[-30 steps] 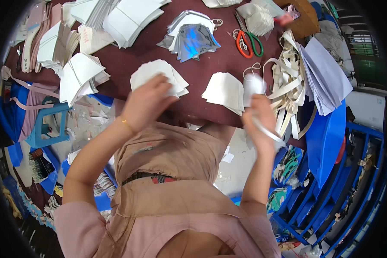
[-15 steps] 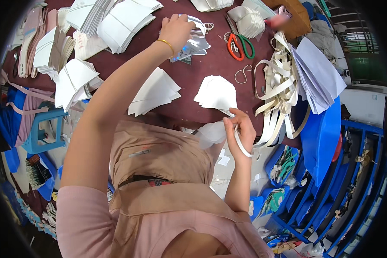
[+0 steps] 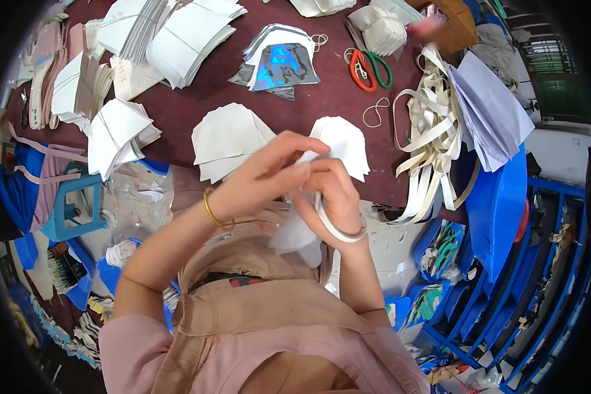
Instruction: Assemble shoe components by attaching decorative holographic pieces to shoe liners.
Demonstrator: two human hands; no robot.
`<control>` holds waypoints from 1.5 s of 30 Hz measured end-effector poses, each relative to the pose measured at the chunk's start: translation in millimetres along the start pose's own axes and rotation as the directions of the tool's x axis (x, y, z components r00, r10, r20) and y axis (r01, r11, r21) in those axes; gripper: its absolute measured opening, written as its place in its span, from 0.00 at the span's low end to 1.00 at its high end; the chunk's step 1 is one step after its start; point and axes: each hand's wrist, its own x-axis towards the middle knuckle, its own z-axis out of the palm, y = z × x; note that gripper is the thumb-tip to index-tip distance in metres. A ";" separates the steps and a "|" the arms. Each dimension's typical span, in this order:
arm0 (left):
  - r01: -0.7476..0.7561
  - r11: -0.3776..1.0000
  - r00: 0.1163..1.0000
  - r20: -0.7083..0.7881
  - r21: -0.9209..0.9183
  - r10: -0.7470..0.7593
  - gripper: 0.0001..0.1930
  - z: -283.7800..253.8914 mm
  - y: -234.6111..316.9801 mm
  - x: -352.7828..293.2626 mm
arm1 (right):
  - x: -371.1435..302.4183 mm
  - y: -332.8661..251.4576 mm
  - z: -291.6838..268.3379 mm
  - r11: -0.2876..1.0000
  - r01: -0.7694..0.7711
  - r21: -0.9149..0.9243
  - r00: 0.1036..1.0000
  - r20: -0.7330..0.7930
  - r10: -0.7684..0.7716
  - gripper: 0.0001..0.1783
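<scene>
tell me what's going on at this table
A person's right hand holds a thin translucent white sheet in its grip, near the brown apron. The left hand is beside it, fingers bent. A flat white strip curves near the right wrist. Beyond, two fanned stacks of white pieces lie on the dark red table.

The white sheet [image 3: 295, 236] I held was thin and translucent (one layer or several, I could not tell). It hung slack from my right hand [image 3: 333, 197], slanting down to the left, its lower edge spread over my brown apron [image 3: 256, 305].
</scene>
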 end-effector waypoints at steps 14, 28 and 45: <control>-0.047 0.840 0.992 -0.073 0.541 0.102 0.12 18.0 -6.3 1.5 | 13.4 -17.5 -13.9 0.938 -0.224 -0.266 0.940 -0.311 0.137 0.16; 0.064 0.958 0.766 -0.602 -0.279 -0.227 0.13 -39.4 -18.8 10.8 | -59.7 -2.6 -61.6 0.622 0.241 0.745 0.950 -0.312 0.004 0.15; -0.005 1.000 0.745 -0.667 -0.012 -0.004 0.11 -22.3 -23.5 6.6 | -7.2 55.8 -59.8 0.824 -0.482 -0.297 0.874 -0.230 0.428 0.14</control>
